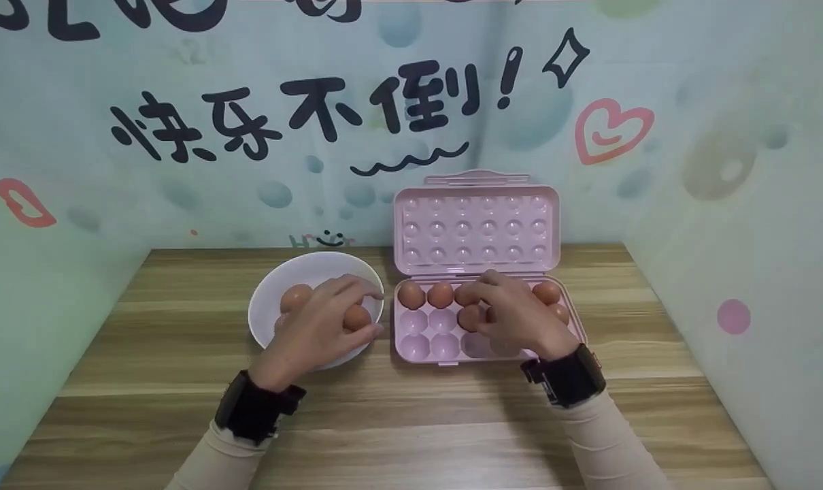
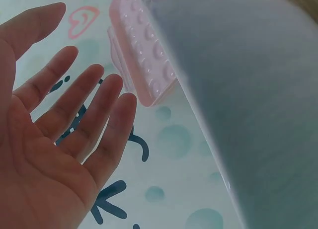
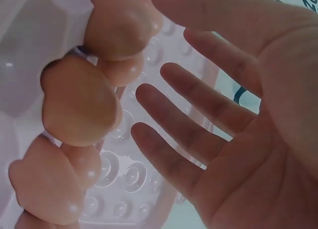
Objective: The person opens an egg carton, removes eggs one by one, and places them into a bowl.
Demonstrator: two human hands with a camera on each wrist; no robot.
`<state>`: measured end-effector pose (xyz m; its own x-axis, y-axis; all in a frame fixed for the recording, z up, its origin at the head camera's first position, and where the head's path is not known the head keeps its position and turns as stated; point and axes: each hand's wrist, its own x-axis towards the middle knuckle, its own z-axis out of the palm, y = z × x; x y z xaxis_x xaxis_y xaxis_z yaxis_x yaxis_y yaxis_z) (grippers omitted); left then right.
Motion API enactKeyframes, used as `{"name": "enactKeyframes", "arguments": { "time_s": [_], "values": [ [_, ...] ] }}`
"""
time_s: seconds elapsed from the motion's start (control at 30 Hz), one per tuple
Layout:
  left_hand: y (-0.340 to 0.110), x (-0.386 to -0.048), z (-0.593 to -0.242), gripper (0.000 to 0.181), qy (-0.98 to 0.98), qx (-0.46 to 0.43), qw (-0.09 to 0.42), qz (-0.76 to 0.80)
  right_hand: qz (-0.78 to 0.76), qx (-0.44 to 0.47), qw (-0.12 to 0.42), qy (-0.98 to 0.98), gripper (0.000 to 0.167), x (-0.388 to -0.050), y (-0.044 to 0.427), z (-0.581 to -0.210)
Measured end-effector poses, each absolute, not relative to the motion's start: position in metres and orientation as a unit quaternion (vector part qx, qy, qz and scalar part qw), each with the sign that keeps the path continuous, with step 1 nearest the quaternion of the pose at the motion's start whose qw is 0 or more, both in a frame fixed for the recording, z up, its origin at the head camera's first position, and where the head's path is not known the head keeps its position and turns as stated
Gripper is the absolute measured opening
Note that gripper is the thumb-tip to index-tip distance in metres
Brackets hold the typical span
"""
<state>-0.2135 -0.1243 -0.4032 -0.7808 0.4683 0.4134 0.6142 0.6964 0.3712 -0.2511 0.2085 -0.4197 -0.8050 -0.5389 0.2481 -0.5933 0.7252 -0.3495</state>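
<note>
My left hand (image 1: 320, 327) is over a white bowl (image 1: 264, 291) with brown eggs (image 1: 357, 318) in it. Its fingers are spread around nothing in the left wrist view, beside the bowl's pale wall (image 2: 233, 100). My right hand (image 1: 520, 314) hovers over a pink egg box (image 1: 445, 359) whose lid (image 1: 476, 231) stands open. Loosely extended fingers show in the right wrist view, with the thumb close to one egg (image 3: 119, 28); whether they touch cannot be told. Eggs sit in the box's back and middle rows, some hidden by the hand. Front left cups (image 1: 415, 346) hold none.
Bowl and egg box stand side by side near the back of a wooden table (image 1: 411, 422). A printed cloth backdrop (image 1: 248, 190) rises behind them, with more cloth along both sides. Black straps (image 1: 568, 376) wrap the wrists.
</note>
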Motion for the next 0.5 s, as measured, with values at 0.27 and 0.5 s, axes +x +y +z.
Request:
{"name": "enactKeyframes", "arguments": {
  "time_s": [0.27, 0.5],
  "values": [
    [-0.12, -0.215, -0.416, 0.042, -0.901, -0.306, 0.147, -0.269, 0.201, 0.306, 0.056, -0.929, 0.033, -0.25, 0.202, -0.43],
    [-0.118, -0.217, -0.418, 0.042, -0.899, -0.31, 0.147, -0.272, 0.176, 0.321, 0.069, -0.928, 0.018, -0.25, 0.199, -0.437]
  ]
}}
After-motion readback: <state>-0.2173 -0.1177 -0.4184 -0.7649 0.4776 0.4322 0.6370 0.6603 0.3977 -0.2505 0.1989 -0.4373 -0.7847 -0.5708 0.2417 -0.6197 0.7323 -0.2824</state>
